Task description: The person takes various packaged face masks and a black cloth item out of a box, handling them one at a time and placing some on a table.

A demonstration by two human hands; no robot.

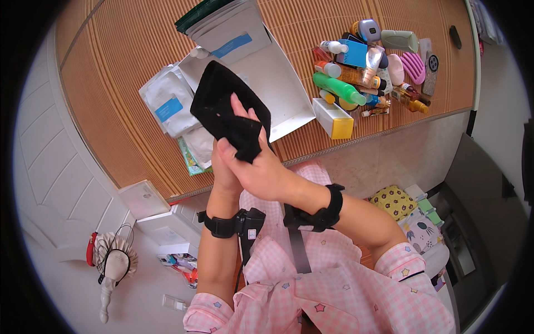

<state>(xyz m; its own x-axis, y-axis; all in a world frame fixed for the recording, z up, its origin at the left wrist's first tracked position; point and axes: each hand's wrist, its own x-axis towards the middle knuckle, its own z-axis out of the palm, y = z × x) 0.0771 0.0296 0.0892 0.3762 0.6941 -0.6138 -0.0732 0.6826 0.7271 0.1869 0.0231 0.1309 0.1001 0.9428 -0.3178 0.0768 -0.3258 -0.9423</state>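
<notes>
A black cloth item (pixel 229 104), perhaps a fabric pouch or band, is between my two hands above the mat-covered bed or table. My right hand (pixel 265 167) grips its lower edge, with the thumb on a folded-down flap and some fingers against the dark fabric. Below and behind it, my left hand (pixel 227 169) supports the cloth; most of its fingers are hidden. Just beyond the cloth lies an open white box (pixel 288 104) holding several white packets (pixel 238 37) with blue labels.
Left of the box are flat white packets (pixel 167 104). Bottles, tubes and cartons form a pile (pixel 350 71) at the right, with a yellow-and-white carton (pixel 333 119) near the edge. A hand mirror (pixel 116 267) lies at lower left.
</notes>
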